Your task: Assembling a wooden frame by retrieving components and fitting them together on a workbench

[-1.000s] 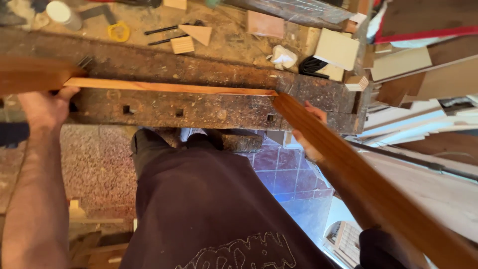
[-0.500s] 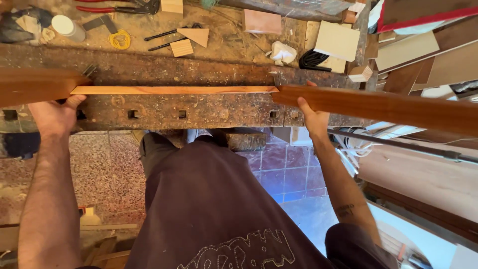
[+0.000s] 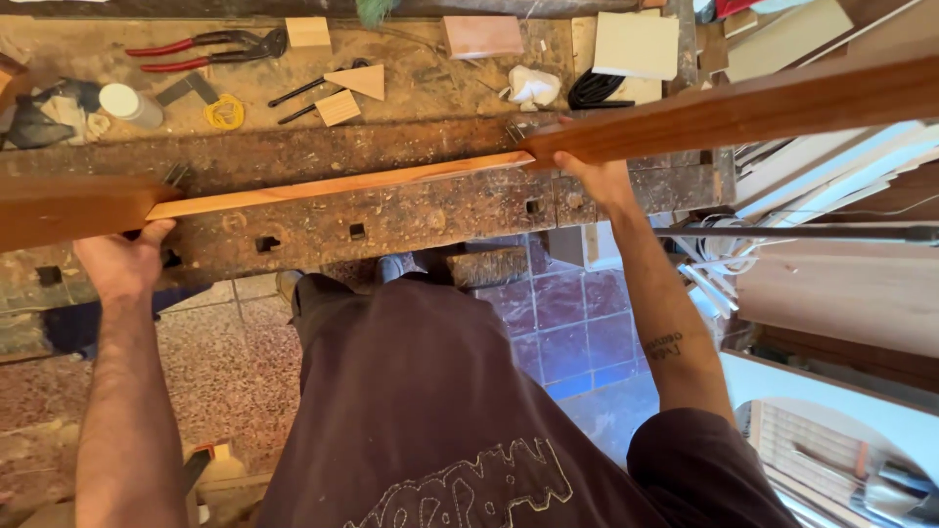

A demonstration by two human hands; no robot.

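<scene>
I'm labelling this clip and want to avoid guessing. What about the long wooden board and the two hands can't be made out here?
Head view only:
- Wooden board: both ends run past the picture's left and right edges, so its full length is unknown.
- Left hand: fingertips are hidden behind the board.
- Right hand: fingers are tucked under the board, so the grip is unclear.
- Workbench: its top is cut off by the upper edge.
</scene>
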